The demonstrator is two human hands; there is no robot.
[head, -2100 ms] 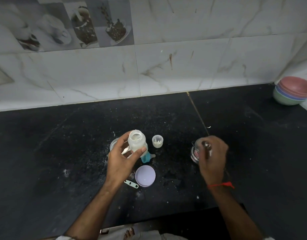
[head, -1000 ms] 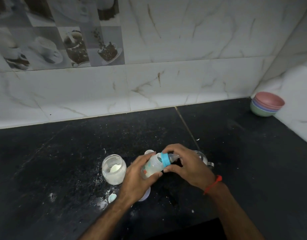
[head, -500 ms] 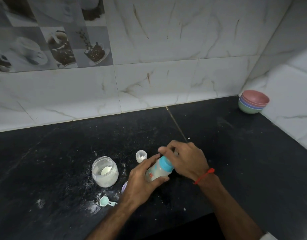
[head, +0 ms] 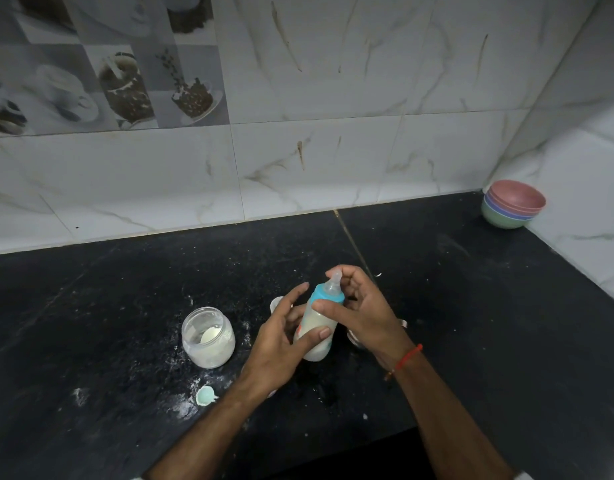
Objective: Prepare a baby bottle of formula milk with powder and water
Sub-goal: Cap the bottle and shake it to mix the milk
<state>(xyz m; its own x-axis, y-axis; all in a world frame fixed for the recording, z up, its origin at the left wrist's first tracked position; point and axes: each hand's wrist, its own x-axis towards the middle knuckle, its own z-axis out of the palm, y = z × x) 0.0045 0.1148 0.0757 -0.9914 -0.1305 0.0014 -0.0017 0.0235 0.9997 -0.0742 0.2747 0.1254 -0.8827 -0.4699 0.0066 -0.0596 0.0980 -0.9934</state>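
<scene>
A: How is the bottle (head: pixel 316 332) held?

B: It is gripped low by the left hand (head: pixel 281 337), thumb across the front, tilted above the counter (head: pixel 471 306). The blue collar (head: pixel 328 296) is pinched by the right hand (head: pixel 364 310).

A: And the powder?

B: The open jar (head: pixel 208 337) is stood left of the bottle, with a scoop (head: pixel 205 395) laid nearer.

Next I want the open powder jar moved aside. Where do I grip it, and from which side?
Take the powder jar round its narrower neck just under the rim, coming from above and from its left. It stands upright and lidless on the countertop, so keep it level. Its right side is crowded by the left hand holding the baby bottle; its body looks wide and dusted with powder.
</scene>
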